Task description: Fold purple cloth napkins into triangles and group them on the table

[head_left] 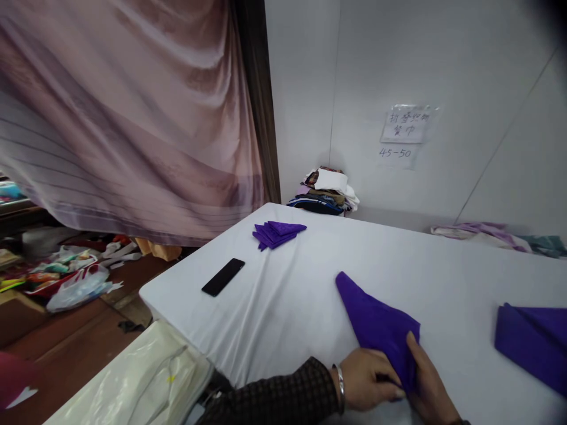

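Note:
A purple napkin [374, 319], folded to a long triangle, lies on the white-covered table [283, 307] near its front edge, its tip pointing away to the left. My left hand [370, 378], with a bracelet on the wrist, pinches the napkin's near end with curled fingers. My right hand [427, 381] presses on the same end from the right, thumb laid along the cloth, fingers closed on it.
A stack of folded purple napkins [277, 233] sits at the far left of the table, a black phone [222, 276] nearer. More purple cloth [534, 339] lies at the right. Clothes [328, 192] are piled by the wall; a bag [146, 378] leans below.

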A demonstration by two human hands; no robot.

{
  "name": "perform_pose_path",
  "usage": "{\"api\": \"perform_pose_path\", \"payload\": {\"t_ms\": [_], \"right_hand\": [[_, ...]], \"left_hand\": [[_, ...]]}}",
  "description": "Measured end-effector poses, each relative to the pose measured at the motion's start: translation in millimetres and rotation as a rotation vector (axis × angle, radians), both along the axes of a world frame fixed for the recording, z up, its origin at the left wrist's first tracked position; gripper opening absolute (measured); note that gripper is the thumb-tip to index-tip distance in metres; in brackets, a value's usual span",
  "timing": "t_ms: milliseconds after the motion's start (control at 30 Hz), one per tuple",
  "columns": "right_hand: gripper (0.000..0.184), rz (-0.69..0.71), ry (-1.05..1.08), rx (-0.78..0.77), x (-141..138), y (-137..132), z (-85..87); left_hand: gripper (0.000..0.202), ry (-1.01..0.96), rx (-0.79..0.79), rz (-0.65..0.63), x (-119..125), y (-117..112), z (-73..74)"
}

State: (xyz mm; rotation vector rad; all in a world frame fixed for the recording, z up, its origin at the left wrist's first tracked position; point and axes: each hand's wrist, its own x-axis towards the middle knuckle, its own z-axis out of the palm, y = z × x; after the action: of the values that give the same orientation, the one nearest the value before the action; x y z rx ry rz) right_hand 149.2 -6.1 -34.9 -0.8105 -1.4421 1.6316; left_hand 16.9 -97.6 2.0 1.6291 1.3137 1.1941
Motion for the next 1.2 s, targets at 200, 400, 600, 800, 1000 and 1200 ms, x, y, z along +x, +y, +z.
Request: {"api": "perform_pose_path", "payload": {"t_ms": [200,400,600,800,1000,1200], "right_hand": [[0.052,0.040,0.050,-0.026,-3,8,-5.3],[0.052,0.064,0.089,0.020,-8,4,5.7],[0.053,0.154,0.004,0.197,-12,-1,32.0],[0.050,0.180,0.064,0.445,-14,-2,59.8],[0.042,0.058,-0.032,0.472,-15,1,56.2],[0.023,-0.153,-0.170,0.444,-22,14,27.1]], "left_hand": [[0.009,-0.184,-0.162,0.285,12,-3,-13.9],[0.010,-0.128,-0.175,0.350,12,-2,-12.1],[0.020,0.052,-0.104,0.409,7,3,-15.5],[0.033,-0.017,-0.154,0.303,-6,9,-4.7],[0.045,0.050,-0.261,0.381,-22,14,-4.5],[0.045,0.030,-0.245,0.471,-39,25,-18.9]]}}
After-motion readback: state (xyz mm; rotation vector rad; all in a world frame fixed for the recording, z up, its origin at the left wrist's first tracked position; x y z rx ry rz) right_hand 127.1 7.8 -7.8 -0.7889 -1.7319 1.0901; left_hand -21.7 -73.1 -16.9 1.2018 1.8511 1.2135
